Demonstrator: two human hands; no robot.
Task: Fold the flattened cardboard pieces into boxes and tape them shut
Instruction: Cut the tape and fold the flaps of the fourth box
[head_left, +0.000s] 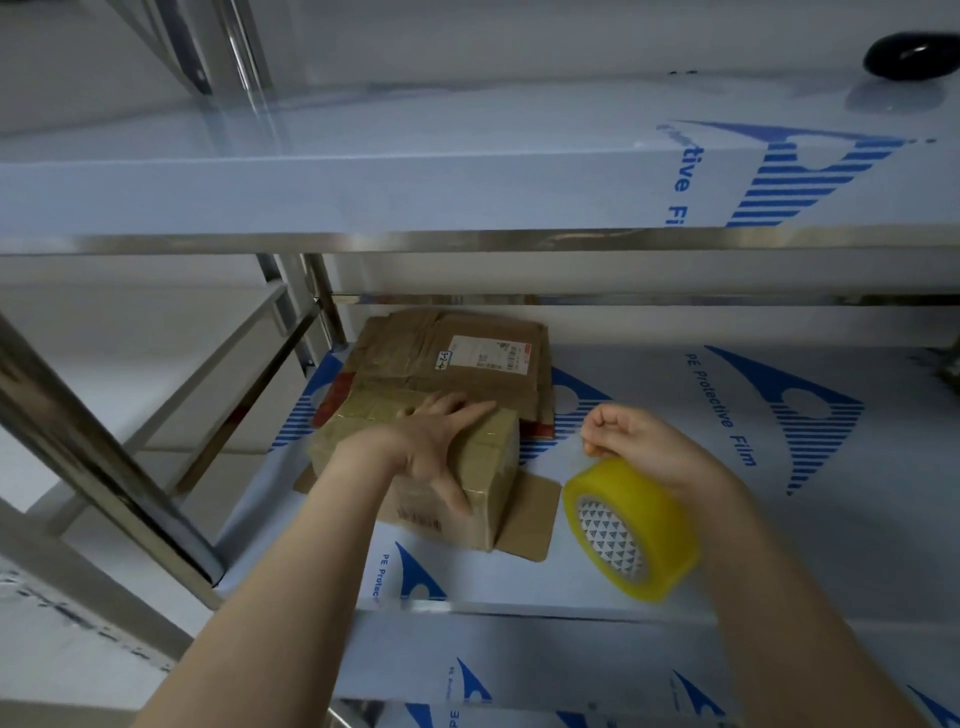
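Head view, left hand (434, 441) fingers spread on cardboard box (493, 460), right hand (641, 449) fingers curled, holding yellow tape roll (631, 532)

Black object (911, 54) on film-covered shelf (467, 197)

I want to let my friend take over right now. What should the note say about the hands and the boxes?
Left hand: fingers spread flat on top of the folded box, holding it down.
Right hand: grips the yellow tape roll, held beside the box.
Things: the box stands on the shelf; the flattened cardboard lies behind it.
Done: one box is folded up, and its top looks taped.
Left: a flap sticks out flat at the box's side, so it probably needs closing and taping. Then fold and tape the flat pieces.
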